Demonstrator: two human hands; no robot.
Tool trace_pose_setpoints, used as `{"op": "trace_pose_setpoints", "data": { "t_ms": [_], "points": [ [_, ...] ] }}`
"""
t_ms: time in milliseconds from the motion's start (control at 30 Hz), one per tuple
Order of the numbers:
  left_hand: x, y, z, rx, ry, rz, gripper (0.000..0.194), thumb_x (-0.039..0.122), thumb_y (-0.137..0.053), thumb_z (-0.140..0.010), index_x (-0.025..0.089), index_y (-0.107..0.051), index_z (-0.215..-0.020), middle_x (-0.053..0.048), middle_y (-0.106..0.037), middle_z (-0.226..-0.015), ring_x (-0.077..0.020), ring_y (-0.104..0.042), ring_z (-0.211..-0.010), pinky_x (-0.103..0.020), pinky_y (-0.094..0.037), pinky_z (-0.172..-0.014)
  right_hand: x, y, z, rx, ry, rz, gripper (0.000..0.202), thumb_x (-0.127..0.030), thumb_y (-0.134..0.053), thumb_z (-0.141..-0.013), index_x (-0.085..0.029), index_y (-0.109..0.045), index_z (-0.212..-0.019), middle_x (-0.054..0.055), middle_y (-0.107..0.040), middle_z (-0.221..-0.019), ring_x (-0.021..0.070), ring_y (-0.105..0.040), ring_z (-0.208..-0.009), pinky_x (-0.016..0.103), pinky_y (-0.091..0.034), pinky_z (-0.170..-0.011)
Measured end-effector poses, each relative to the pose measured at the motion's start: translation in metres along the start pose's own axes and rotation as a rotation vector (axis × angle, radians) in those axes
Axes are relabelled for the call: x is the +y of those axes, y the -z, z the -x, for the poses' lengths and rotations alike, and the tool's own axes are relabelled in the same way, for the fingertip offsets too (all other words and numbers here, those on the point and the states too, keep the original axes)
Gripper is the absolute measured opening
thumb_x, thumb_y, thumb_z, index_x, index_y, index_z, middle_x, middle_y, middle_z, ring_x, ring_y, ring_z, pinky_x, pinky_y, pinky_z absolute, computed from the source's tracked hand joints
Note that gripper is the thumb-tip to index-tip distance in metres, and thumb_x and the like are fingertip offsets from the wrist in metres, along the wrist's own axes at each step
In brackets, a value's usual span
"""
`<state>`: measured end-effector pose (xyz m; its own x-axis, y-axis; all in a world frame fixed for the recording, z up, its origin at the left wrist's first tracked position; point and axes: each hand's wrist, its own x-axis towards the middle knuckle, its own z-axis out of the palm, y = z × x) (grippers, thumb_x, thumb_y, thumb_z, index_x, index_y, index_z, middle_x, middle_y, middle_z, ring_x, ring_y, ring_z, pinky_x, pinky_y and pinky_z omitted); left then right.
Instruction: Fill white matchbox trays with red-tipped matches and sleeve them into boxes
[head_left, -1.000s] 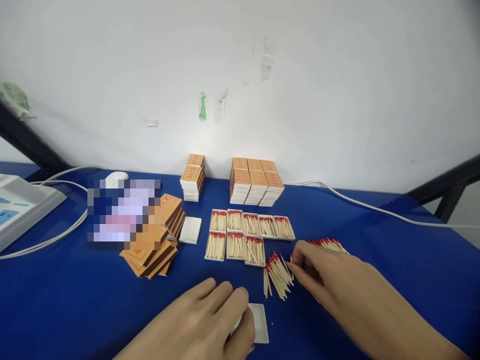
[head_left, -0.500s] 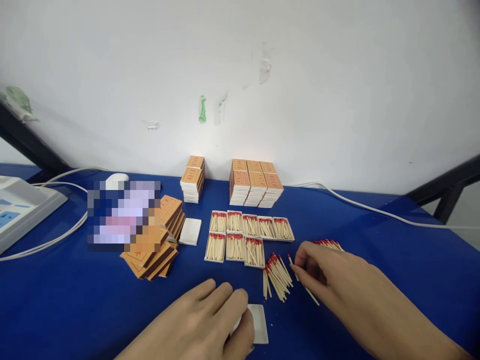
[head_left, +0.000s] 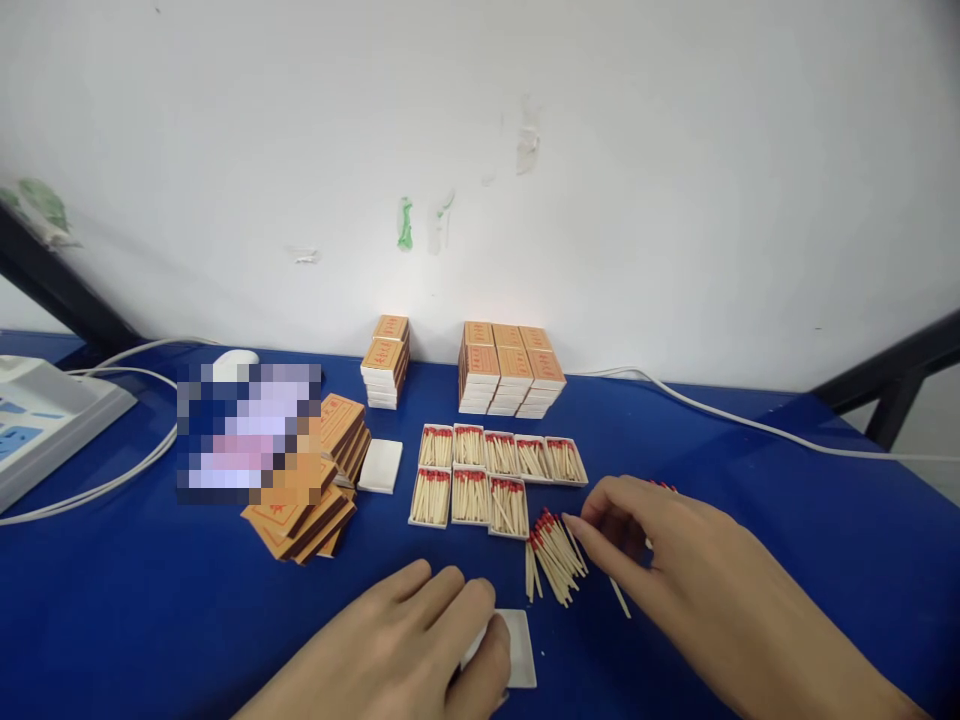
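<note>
Left hand (head_left: 412, 640): fingers gripping matchbox tray (head_left: 521, 648); right hand (head_left: 667, 555): fingers' hold unclear; careless drag could scatter loose matches (head_left: 556, 565)

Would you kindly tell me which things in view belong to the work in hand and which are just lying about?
Seemingly in use:
loose matches near the right hand
white tray at the left hand
match-filled trays
orange-topped matchboxes

Apparently lying about:
white cable
pale device at far left
pixelated item
white rounded object
</note>
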<state>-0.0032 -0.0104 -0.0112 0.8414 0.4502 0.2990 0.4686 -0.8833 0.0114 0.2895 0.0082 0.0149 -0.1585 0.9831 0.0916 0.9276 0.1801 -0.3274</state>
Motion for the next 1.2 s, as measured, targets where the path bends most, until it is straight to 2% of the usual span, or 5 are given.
{"op": "trace_pose_setpoints", "data": {
  "t_ms": [233, 367, 700, 1000, 1200],
  "points": [
    [0.000, -0.006, 0.000, 0.023, 0.010, -0.010, 0.011, 0.021, -0.076, -0.111, 0.020, -0.065, -0.112, 0.000, -0.074, -0.102, -0.0226, -0.074, -0.090, -0.040, -0.055, -0.080, -0.021, -0.018, 0.005, 0.213, 0.034, 0.186, 0.039, -0.060, -0.083, -0.094, -0.029, -0.062, -0.105, 0.005, -0.079, -0.090, 0.0305, -0.080, -0.068, 0.036, -0.049, -0.048],
    [0.000, -0.006, 0.002, 0.035, 0.010, -0.017, 0.010, 0.019, -0.075, -0.110, 0.020, -0.065, -0.111, 0.000, -0.074, -0.102, -0.0223, -0.074, -0.088, -0.042, -0.056, -0.081, -0.027, -0.024, 0.009, 0.166, 0.050, 0.200, 0.045, -0.055, -0.088, -0.090, -0.029, -0.059, -0.112, 0.006, -0.079, -0.098, 0.0289, -0.080, -0.066, 0.035, -0.050, -0.046],
    [0.001, -0.006, 0.000, 0.015, 0.020, 0.021, 0.021, 0.020, -0.085, -0.104, 0.021, -0.064, -0.109, 0.002, -0.075, -0.103, -0.0215, -0.074, -0.084, -0.041, -0.057, -0.072, -0.014, -0.018, 0.007, 0.022, 0.035, 0.057, 0.007, -0.037, -0.060, -0.108, -0.031, -0.059, -0.105, 0.001, -0.076, -0.088, 0.0257, -0.078, -0.064, 0.035, -0.054, -0.051],
    [0.000, -0.004, -0.002, 0.043, 0.018, 0.020, 0.020, 0.018, -0.086, -0.102, 0.021, -0.067, -0.111, -0.001, -0.079, -0.108, -0.0228, -0.077, -0.084, -0.041, -0.060, -0.067, -0.002, 0.004, 0.005, 0.070, -0.036, 0.051, 0.033, -0.061, -0.058, -0.109, -0.033, -0.066, -0.093, 0.000, -0.076, -0.079, 0.0275, -0.079, -0.066, 0.036, -0.048, -0.052],
    [-0.001, -0.005, 0.000, 0.028, 0.005, 0.003, 0.014, 0.020, -0.080, -0.107, 0.021, -0.067, -0.105, 0.000, -0.079, -0.105, -0.0235, -0.078, -0.084, -0.042, -0.062, -0.067, 0.026, 0.011, 0.015, -0.196, -0.069, 0.052, 0.024, -0.046, -0.070, -0.100, -0.032, -0.068, -0.081, -0.002, -0.074, -0.072, 0.0222, -0.071, -0.057, 0.034, -0.041, -0.054]
  ]
}}
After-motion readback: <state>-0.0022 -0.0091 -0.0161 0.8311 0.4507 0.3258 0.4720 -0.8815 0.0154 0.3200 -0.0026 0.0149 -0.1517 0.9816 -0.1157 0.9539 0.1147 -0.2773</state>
